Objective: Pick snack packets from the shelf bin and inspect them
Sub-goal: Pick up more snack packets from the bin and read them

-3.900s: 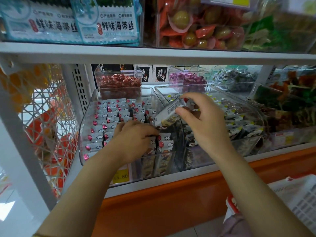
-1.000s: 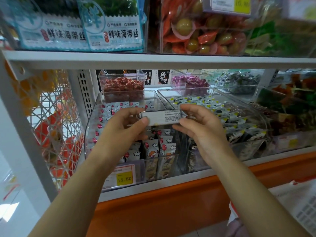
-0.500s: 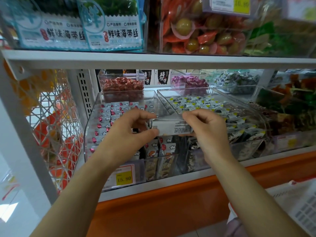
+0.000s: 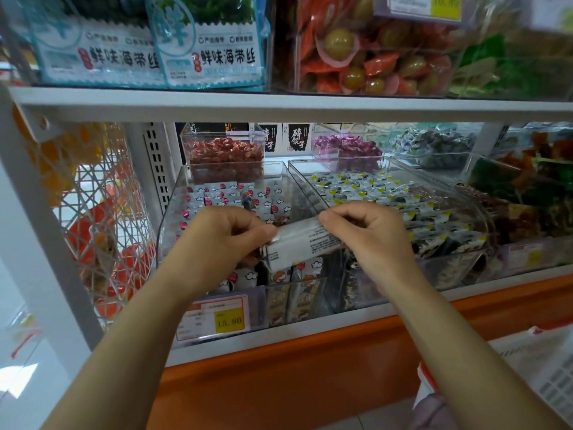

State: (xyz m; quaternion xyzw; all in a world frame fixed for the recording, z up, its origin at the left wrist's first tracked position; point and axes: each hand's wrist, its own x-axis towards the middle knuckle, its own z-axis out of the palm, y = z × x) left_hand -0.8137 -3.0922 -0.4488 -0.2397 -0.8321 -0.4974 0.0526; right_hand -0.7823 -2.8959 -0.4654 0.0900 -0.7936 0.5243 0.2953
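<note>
Inspection looks under way: left hand [image 4: 223, 240] and right hand [image 4: 369, 237] each pinch an end of one snack packet [image 4: 300, 243], printed back showing, just above the clear shelf bin [image 4: 169, 231], where many more packets [image 4: 223, 197] lie unpicked.

A white snack packet [image 4: 302, 246] is pinched at both ends: the left end by the left hand [image 4: 221, 243], the upper right corner between thumb and forefinger of the right hand [image 4: 373, 240]. Printed text is turned toward the camera. Behind the fingers a clear shelf bin [image 4: 168, 226] of small packets is seen, with a yellow price tag [image 4: 228, 320] below them.
</note>
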